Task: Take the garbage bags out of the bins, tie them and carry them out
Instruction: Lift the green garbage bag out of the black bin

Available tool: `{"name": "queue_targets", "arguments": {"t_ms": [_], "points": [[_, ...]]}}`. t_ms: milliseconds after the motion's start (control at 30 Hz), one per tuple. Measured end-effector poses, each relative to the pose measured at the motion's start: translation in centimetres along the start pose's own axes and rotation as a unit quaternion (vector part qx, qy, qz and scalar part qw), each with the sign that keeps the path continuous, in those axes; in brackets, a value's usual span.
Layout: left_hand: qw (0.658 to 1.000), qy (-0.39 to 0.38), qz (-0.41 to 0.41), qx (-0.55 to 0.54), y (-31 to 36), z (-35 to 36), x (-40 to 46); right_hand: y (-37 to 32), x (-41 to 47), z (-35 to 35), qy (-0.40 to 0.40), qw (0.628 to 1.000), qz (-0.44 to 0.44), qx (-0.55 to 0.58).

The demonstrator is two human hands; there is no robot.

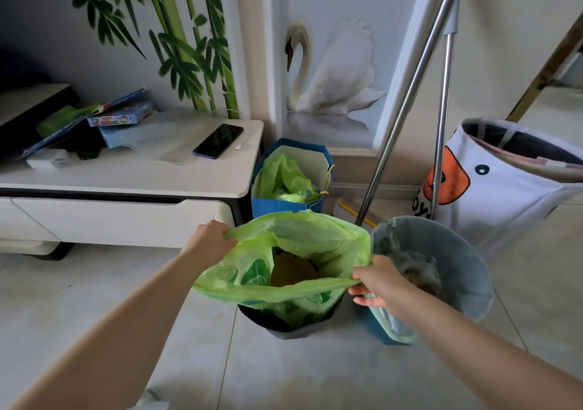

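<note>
A green garbage bag (303,239) stands open in a dark bin (284,327) on the floor, with yellowish waste inside. My left hand (209,241) grips the bag's rim on the left side. My right hand (377,280) pinches the rim on the right side, and the rim is stretched between the two hands. Right beside it stands a blue bin (467,271) lined with a pale bag (391,324) that holds crumpled waste. Behind them a blue paper bag (268,201) holds more green plastic (284,176).
A white low cabinet (132,182) at the left carries a phone (218,141), booklets and plastic sleeves. Two metal poles (407,107) lean against the wall behind the bins. A white fabric hamper (511,189) stands at the right. Tiled floor lies in front.
</note>
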State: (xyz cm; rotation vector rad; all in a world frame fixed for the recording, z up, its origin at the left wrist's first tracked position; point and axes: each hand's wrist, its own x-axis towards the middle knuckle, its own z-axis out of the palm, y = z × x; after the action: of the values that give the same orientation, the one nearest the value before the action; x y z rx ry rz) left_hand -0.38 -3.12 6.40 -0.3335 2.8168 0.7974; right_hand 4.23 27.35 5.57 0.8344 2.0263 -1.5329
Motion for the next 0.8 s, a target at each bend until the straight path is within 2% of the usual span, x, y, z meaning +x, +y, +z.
{"name": "queue_targets", "arguments": {"t_ms": [200,400,633,800], "points": [[0.99,0.079,0.028,-0.113,2.0,-2.9,-0.6,-1.4,-0.8,-0.5,0.032,0.987,-0.143,-0.066],[0.966,0.172,0.053,-0.188,5.2,-8.2,-1.7,-5.1,-3.8,-0.8,0.063,0.971,-0.228,0.024],[0.954,0.199,0.096,-0.205,8.3,-13.9,-3.8,-10.8,-9.5,-2.6,0.065,0.938,-0.33,0.083],[0.938,0.235,0.131,-0.217,9.6,-17.4,-7.6,-12.6,-14.0,-4.1,0.088,0.923,-0.364,0.088]]}}
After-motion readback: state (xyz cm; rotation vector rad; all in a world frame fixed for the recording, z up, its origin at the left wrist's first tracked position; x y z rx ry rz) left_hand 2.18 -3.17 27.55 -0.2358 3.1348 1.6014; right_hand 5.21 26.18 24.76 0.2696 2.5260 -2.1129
